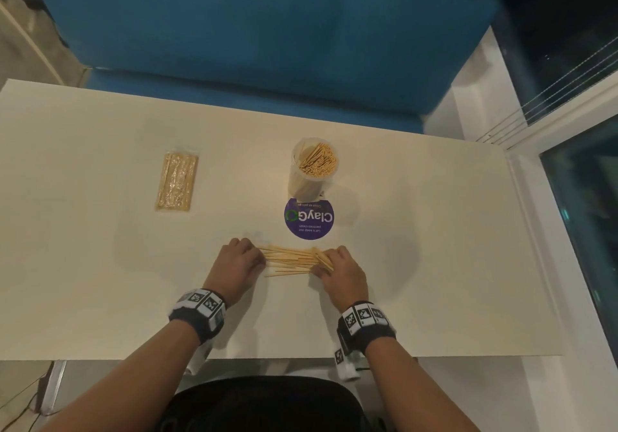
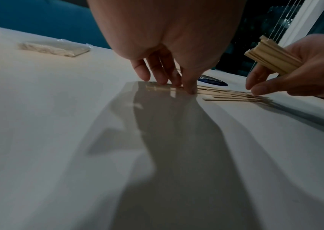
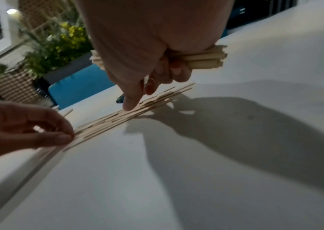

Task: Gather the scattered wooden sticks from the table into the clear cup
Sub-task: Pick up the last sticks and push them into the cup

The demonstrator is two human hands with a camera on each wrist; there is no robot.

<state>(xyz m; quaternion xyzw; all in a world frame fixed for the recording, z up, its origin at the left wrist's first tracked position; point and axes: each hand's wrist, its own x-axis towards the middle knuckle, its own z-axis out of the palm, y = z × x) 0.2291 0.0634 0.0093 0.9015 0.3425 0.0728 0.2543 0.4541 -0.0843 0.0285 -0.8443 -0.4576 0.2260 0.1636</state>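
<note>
Now my right fingers [image 3: 174, 70] curl around a bundle [image 3: 204, 58] of sticks, thumb pinning loose sticks [image 1: 291, 261] flat. Left fingers [image 2: 157, 70], slightly bent, hold nothing and square the far ends on the surface [image 1: 100, 264], easing pickup. Beyond stands the cup [image 1: 312, 167], nearly full.

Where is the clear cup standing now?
In the head view, the clear cup stands upright at the table's centre, just behind the purple sticker, beyond both hands.
</note>
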